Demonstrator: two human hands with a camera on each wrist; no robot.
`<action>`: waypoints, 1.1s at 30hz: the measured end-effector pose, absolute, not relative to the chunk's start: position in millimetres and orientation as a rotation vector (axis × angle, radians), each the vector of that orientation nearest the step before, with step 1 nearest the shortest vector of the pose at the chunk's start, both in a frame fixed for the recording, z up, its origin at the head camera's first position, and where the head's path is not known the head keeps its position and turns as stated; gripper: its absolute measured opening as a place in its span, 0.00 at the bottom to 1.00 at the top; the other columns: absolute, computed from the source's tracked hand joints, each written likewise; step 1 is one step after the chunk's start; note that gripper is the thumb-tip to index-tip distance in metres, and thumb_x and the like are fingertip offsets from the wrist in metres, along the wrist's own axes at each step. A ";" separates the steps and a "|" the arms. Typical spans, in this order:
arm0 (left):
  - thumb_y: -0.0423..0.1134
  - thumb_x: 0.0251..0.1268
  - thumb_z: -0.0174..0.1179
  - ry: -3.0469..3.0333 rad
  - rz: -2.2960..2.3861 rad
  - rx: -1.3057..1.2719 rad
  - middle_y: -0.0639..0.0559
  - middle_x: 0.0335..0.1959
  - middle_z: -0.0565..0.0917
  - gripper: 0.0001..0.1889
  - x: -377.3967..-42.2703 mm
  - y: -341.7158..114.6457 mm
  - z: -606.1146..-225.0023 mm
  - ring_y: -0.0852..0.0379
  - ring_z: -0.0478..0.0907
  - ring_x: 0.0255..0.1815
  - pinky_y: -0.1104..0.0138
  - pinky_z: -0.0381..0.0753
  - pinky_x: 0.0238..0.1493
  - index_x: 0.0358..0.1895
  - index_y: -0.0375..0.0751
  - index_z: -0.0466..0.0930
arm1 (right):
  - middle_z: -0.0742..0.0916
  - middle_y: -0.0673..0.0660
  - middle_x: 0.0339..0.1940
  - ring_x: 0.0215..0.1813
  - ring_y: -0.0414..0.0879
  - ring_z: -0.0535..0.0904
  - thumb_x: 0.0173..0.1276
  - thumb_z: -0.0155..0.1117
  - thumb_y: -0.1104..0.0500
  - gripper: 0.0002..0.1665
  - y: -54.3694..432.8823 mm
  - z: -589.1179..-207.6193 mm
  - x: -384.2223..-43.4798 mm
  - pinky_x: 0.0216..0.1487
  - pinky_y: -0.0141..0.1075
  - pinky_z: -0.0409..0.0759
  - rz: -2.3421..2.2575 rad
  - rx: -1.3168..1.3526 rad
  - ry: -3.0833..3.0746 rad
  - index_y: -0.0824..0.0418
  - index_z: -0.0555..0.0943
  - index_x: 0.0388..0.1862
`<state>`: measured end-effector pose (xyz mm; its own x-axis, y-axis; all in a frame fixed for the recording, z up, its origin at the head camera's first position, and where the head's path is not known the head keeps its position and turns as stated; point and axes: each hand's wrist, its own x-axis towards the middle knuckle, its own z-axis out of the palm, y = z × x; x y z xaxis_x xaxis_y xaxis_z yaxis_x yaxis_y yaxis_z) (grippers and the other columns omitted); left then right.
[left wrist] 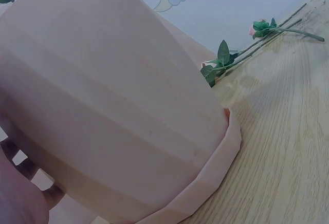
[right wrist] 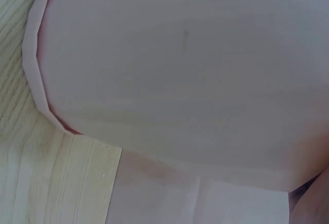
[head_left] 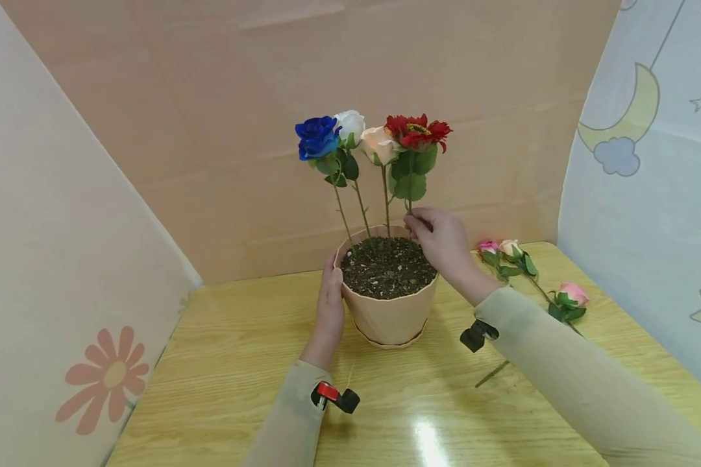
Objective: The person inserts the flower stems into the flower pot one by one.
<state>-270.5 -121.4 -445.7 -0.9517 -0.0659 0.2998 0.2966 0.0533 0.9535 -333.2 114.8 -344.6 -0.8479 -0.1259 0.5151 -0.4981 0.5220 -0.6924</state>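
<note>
A peach-coloured flowerpot (head_left: pixel 391 318) full of dark soil (head_left: pixel 385 272) stands on its saucer (head_left: pixel 390 345). My right hand (head_left: pixel 446 246) pinches the stem of a red flower (head_left: pixel 417 131) above the pot's right back rim. Its stem runs down behind my fingers toward the soil. Flat along the pot's left side rests my left hand (head_left: pixel 330 305), whose fingers also show against the wall in the left wrist view. A blue rose (head_left: pixel 317 137), a white rose (head_left: pixel 350 125) and a pale peach rose (head_left: pixel 378 144) stand upright in the soil.
On the wooden table (head_left: pixel 239 363), several loose flowers lie to the right, among them a pink rose (head_left: pixel 572 295) and a cream rose (head_left: pixel 510 247). My right forearm passes over some stems. Cloth walls (head_left: pixel 239 130) enclose the back and sides.
</note>
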 end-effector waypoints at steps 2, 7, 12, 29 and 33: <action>0.56 0.91 0.35 -2.073 -1.984 -0.232 0.48 0.91 0.51 0.33 -270.8 -121.7 -445.9 0.44 0.45 0.91 0.37 0.46 0.85 0.92 0.55 0.51 | 0.91 0.59 0.35 0.40 0.60 0.89 0.89 0.60 0.55 0.16 115.7 -347.1 -333.6 0.44 0.46 0.82 1.244 0.510 -2.364 0.63 0.91 0.50; 0.53 0.92 0.34 -2.068 -1.978 -0.231 0.46 0.92 0.50 0.32 -270.0 -121.3 -444.5 0.43 0.44 0.91 0.36 0.45 0.85 0.92 0.53 0.51 | 0.91 0.59 0.36 0.40 0.58 0.89 0.89 0.60 0.55 0.16 118.0 -351.2 -334.4 0.43 0.46 0.81 1.212 0.515 -2.360 0.63 0.91 0.50; 0.54 0.92 0.34 -2.076 -1.982 -0.239 0.47 0.91 0.52 0.32 -269.5 -121.2 -443.1 0.43 0.45 0.91 0.36 0.46 0.85 0.92 0.55 0.52 | 0.92 0.62 0.38 0.39 0.56 0.88 0.89 0.61 0.57 0.15 118.6 -353.3 -334.6 0.42 0.47 0.81 1.203 0.513 -2.360 0.64 0.92 0.51; 0.52 0.92 0.33 -2.067 -1.998 -0.235 0.47 0.92 0.51 0.32 -270.8 -121.7 -444.9 0.42 0.44 0.91 0.35 0.43 0.85 0.92 0.53 0.52 | 0.92 0.62 0.39 0.41 0.55 0.88 0.89 0.61 0.54 0.17 116.3 -357.2 -332.6 0.49 0.52 0.83 1.195 0.472 -2.426 0.63 0.91 0.57; 0.52 0.92 0.34 -2.070 -1.987 -0.239 0.49 0.91 0.51 0.31 -271.7 -122.1 -445.2 0.44 0.44 0.91 0.36 0.44 0.85 0.92 0.56 0.52 | 0.92 0.63 0.40 0.43 0.57 0.87 0.89 0.60 0.52 0.19 116.7 -360.1 -332.0 0.47 0.49 0.81 1.266 0.445 -2.391 0.64 0.91 0.58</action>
